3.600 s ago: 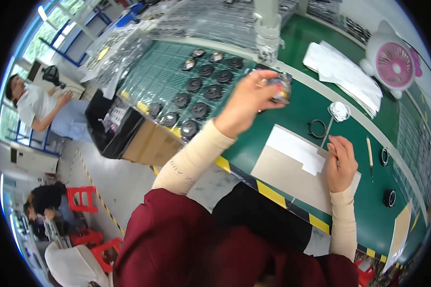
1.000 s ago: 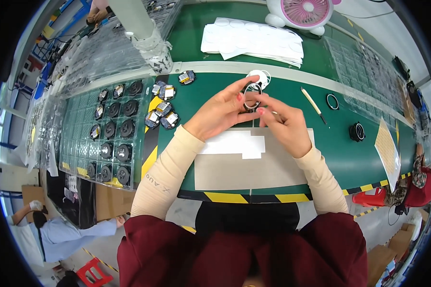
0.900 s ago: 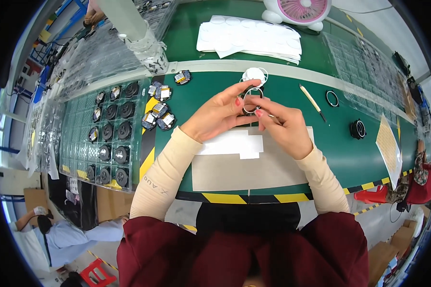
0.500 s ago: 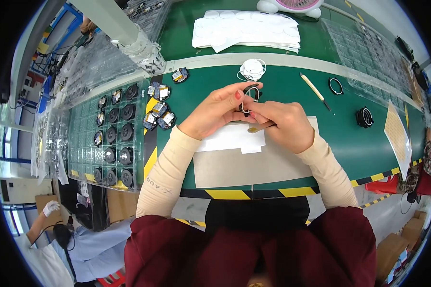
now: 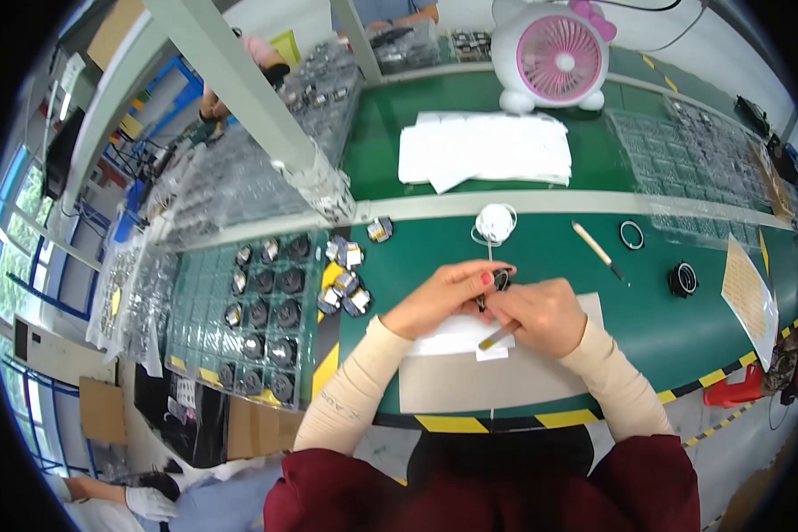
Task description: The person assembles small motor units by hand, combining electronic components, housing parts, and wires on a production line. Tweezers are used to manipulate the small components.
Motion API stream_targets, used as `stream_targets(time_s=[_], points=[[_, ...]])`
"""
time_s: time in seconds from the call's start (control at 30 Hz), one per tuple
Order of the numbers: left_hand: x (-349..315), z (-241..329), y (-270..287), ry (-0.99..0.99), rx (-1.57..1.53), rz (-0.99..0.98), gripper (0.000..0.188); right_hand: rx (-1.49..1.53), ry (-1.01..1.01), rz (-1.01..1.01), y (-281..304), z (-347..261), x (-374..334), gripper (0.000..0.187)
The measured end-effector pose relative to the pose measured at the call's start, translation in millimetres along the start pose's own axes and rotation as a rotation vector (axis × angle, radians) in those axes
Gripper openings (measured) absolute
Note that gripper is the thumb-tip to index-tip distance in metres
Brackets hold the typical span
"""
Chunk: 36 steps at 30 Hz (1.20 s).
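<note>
The left hand (image 5: 448, 297) and right hand (image 5: 541, 312) pinch a small round black part (image 5: 502, 280) together above the grey cardboard mat (image 5: 496, 381), and any fingertip slip could drop it onto the green bench (image 5: 417, 257).

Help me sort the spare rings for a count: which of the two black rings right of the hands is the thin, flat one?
The thin black ring, lying farther from the person beside the pale stick; the other ring is thicker and taller.

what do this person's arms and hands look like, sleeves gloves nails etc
Both forearms wear snug cream sleeves to the wrist. The left hand and right hand are bare, without gloves. A fingernail on the left hand is painted red. A dark red garment covers the upper arms and body.
</note>
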State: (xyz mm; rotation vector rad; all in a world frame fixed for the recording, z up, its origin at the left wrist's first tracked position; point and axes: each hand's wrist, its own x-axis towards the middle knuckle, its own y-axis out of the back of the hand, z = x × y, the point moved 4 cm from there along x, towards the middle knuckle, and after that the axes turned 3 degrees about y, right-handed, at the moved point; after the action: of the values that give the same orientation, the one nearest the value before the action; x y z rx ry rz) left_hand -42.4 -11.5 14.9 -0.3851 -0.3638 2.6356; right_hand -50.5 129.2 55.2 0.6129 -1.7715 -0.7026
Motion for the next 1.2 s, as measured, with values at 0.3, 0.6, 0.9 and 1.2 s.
stream_targets(time_s=[0.3, 0.6, 0.9, 1.2], points=[[3.3, 4.0, 3.0, -0.032, -0.070, 0.020, 0.049, -0.013, -0.048, 0.100, -2.6, 1.9, 3.8, 0.010], [2.4, 8.9, 14.3, -0.018, -0.128, 0.028, 0.052, -0.050, -0.066, 0.147, -7.0, 3.0, 16.3, 0.008], [-1.9, 9.2, 24.2, -0.085, -0.285, 0.054, 0.043, -0.005, -0.043, 0.049, -3.5, -5.4, 41.2, 0.014], [-11.6, 14.1, 35.5, -0.125, -0.364, 0.105, 0.051, 0.084, -0.013, 0.076, -17.4, -2.2, 55.6, 0.019]])
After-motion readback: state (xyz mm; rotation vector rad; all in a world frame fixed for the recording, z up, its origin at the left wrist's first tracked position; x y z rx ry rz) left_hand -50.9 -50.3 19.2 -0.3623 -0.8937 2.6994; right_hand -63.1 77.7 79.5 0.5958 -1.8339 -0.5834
